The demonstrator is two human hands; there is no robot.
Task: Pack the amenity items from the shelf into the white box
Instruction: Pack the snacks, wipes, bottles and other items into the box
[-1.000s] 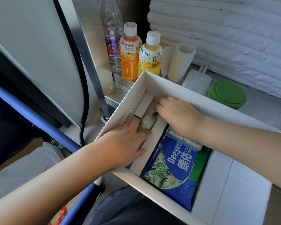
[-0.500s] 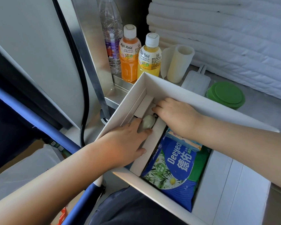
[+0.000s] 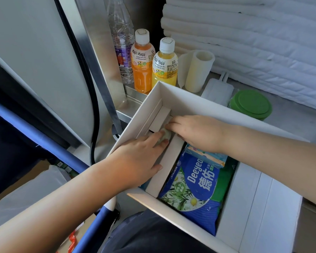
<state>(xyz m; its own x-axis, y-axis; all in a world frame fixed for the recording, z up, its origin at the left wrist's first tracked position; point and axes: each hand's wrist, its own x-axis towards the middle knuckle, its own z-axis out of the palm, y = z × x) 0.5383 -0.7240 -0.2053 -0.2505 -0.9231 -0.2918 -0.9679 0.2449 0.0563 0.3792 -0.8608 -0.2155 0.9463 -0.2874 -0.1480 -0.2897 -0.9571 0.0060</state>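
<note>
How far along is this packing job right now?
Done: a blue wipes pack and a small tissue pack lie in the white box, with slim white cartons along its left side. In hand: the left hand and right hand both touch a small pale green item there. Left: two juice bottles, a water bottle and a green-lidded tub stand on the shelf; perhaps some go in.

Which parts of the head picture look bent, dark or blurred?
Head view: soft daylight; the wide lens tilts the steel post; the lower-left corner lies dark; the left hand, right hand and white box are sharp.
</note>
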